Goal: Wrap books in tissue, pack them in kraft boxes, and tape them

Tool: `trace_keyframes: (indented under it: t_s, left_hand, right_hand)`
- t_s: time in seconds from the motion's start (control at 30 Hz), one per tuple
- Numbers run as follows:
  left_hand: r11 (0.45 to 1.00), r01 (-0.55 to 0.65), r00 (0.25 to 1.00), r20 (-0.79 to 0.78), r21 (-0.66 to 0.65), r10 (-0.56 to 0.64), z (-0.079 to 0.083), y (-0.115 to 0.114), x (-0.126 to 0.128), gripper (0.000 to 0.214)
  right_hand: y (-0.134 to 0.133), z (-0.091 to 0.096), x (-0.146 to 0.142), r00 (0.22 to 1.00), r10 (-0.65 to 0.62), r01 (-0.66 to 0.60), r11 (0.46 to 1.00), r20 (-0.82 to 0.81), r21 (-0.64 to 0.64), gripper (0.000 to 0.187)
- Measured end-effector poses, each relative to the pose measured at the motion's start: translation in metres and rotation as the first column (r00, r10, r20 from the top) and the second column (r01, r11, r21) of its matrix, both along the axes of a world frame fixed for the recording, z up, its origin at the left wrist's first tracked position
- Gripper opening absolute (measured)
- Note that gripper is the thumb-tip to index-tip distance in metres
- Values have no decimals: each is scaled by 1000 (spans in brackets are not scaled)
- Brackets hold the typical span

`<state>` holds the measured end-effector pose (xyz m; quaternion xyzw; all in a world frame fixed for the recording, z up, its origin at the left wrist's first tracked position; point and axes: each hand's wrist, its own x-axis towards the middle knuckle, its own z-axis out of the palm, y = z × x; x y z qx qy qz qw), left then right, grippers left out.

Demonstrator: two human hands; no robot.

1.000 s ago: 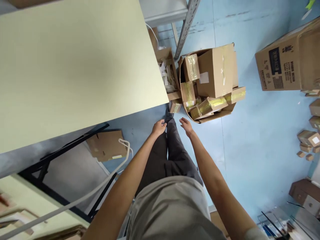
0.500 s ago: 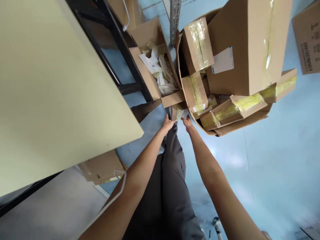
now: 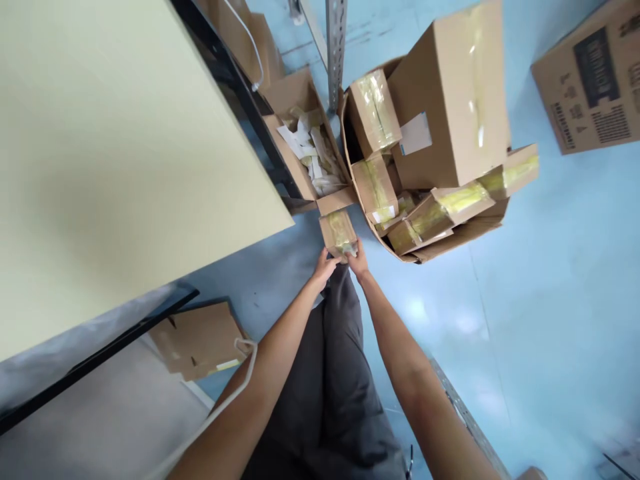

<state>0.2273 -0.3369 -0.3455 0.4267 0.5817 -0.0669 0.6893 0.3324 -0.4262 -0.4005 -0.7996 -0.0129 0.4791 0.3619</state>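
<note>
A small taped cardboard box (image 3: 337, 230) is held low in front of my legs, between my two hands. My left hand (image 3: 326, 267) grips its near left corner, with the fingers partly hidden against the cardboard. On the near right side, my right hand (image 3: 358, 260) closes on the same box, by a shiny patch of clear tape. Just beyond it stands an open carton (image 3: 293, 157) with crumpled white paper and tape scraps inside. Right of that, a large carton (image 3: 420, 257) is heaped with several taped boxes, one of them big with a white label (image 3: 415, 134).
A pale table top (image 3: 125, 167) with a black frame fills the left. A metal post (image 3: 336, 53) rises behind the cartons. A printed carton (image 3: 590, 80) stands at the far right on the blue floor (image 3: 550, 280). A white cable (image 3: 245, 380) hangs by my left arm.
Both hands have closed on the small box, which has come out from beside the open carton and up toward me. My view has shifted a little, showing more of the printed carton.
</note>
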Motion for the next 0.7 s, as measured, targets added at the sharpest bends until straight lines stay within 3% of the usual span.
trace_keyframes:
  t_s: [0.2, 0.33, 0.53, 0.7]
  left_hand:
    - [983, -139, 990, -20, -120, 137, 135, -42, -26, 75]
    - [990, -120, 993, -28, -74, 119, 205, -63, -25, 89]
    - [998, -55, 994, 93, 39, 51, 283, -75, 8, 84]
    - [991, -65, 979, 200, 119, 40, 326, -70, 56, 79]
  right_hand:
    - [-21, 142, -11, 999, 3, -1, 999, 43, -44, 79]
    - [-38, 223, -4, 992, -18, 20, 1000, 125, -18, 67]
    - [-59, 311, 25, 972, -112, 93, 991, 209, 101, 76]
    - [-66, 358, 74, 943, -76, 25, 987, 323, 158, 90]
